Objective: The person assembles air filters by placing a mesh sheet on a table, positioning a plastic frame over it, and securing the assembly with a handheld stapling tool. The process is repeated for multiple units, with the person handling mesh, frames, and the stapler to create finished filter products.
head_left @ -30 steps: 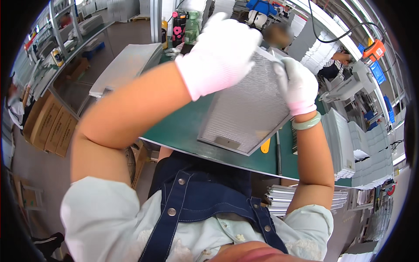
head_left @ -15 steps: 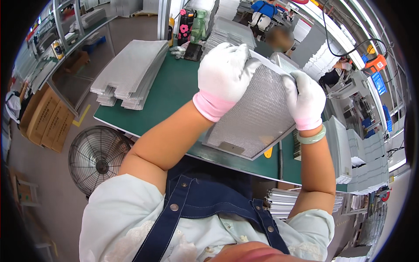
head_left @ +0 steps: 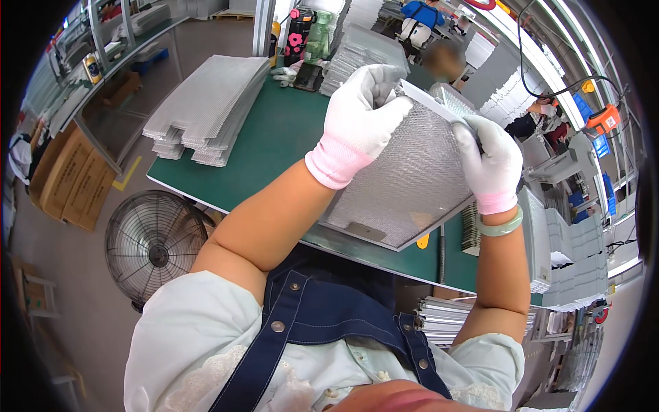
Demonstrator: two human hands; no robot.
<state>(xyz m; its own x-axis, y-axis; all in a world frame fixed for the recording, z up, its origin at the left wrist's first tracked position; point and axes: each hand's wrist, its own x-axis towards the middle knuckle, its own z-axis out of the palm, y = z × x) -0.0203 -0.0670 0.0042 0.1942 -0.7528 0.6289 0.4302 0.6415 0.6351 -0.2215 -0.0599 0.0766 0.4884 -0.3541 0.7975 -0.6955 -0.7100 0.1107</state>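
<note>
Mesh panel (head_left: pixel 412 182) slants down between the right hand (head_left: pixel 492 163), grasping its top corner and the pale strip (head_left: pixel 429 101) there, and the left hand (head_left: pixel 358 118), fingers curled at the strip's other end, grip unclear. Even, gentle pressure should keep strip square and mesh unbent.

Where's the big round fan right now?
In the head view, the fan is at the left, between the cardboard boxes and the person's left arm, near the green table.
</note>
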